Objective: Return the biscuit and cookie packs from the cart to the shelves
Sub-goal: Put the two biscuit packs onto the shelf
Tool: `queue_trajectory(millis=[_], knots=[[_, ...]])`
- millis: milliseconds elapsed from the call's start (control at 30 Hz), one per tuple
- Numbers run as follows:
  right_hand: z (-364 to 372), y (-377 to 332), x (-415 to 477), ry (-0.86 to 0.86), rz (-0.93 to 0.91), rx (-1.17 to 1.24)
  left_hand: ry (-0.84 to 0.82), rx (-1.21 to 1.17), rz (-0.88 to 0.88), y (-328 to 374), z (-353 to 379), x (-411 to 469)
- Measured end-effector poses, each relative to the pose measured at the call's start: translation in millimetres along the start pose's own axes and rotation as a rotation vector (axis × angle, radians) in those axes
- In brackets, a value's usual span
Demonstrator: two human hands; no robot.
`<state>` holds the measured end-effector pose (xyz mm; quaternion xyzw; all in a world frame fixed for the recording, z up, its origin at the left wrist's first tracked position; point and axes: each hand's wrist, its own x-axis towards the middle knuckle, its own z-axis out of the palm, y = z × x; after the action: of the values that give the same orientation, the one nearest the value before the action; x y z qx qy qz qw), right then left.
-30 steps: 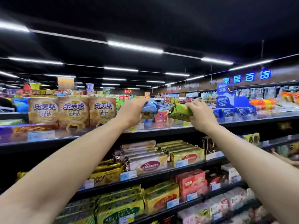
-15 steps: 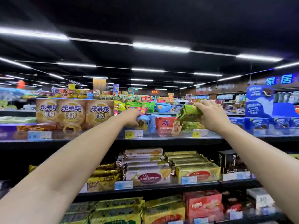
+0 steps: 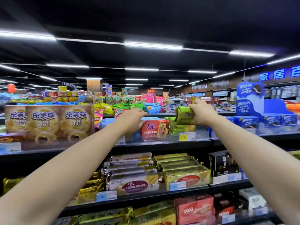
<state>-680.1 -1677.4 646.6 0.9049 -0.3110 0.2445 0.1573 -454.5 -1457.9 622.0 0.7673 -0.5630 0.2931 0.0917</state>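
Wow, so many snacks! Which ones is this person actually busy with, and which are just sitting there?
In use: green pack, gripped by the right hand; blue pack under the left hand; top shelf.
Just sitting: Mini Puff boxes, red pack, black boxes, yellow price tag.

- green pack: lime green wrapper, dark characters.
- red pack: red, blue characters on a white patch.
- puff boxes: tan-gold, ring pattern, white lettering.
- display boxes: blue and white.
- price tag: yellow.
- black box: black, pale lettering.
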Motion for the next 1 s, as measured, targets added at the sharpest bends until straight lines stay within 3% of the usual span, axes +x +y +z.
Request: queue_trajectory(millis=[267,400,600,733,1000], knots=[[40,11,23,-0.305,-0.02,0.159,-0.01,0.121,-0.033,24,31,9],[63,7,27,-0.249,-0.022,0.153,0.029,0.055,-0.08,26,37,8],[90,6,2,-0.014,-0.045,0.171,0.117,0.065,-0.11,38,43,-2],[86,-3,-24,0.012,-0.035,0.194,0.176,0.056,-0.068,45,42,-18],[78,-89,-91,0.111,-0.039,0.248,0.177,0.047,0.043,35,35,-107]])
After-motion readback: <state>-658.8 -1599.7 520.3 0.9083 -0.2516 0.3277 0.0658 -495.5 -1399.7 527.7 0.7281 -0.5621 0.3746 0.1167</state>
